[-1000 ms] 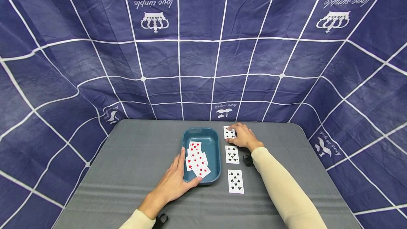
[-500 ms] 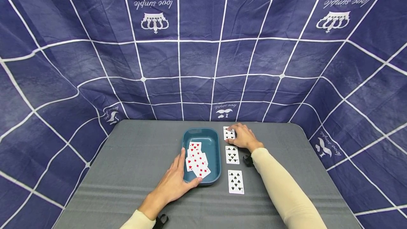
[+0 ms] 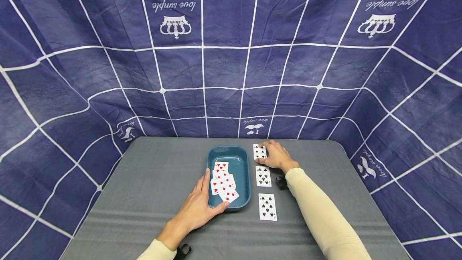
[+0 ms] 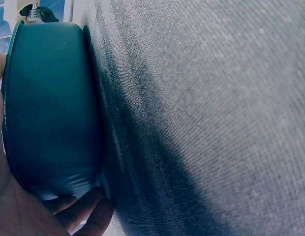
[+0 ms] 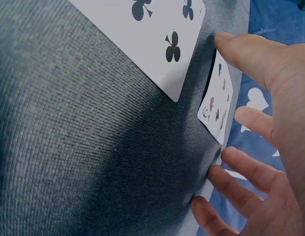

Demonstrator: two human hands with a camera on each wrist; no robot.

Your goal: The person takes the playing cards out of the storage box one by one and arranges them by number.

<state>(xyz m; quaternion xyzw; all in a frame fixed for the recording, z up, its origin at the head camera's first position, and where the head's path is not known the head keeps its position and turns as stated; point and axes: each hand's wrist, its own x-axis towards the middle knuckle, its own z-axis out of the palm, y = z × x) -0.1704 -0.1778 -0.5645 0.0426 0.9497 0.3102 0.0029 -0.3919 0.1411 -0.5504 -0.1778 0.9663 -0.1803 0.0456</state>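
My left hand (image 3: 198, 208) rests against the near left corner of a blue rectangular tray (image 3: 246, 179). Its index finger lies straight along the side, and the thumb touches the front rim. In the left wrist view other fingertips bend in low beside the tray wall (image 4: 54, 108). Inside the tray lie several overlapping red-suit playing cards (image 3: 221, 181), hearts and diamonds. At the far right my right hand (image 3: 278, 155) spans a spade playing card (image 3: 259, 152), pinching it between thumb and index finger. That card (image 5: 219, 101) looks bowed in the right wrist view, a dark gap under one edge.
Right of the tray, in line with the spade card, lie a club card (image 3: 263, 176) and a larger-looking spade card (image 3: 267, 207). Grey cloth (image 3: 155, 171) covers the table. Blue white-lined fabric (image 3: 223, 67) hangs behind and along both sides.
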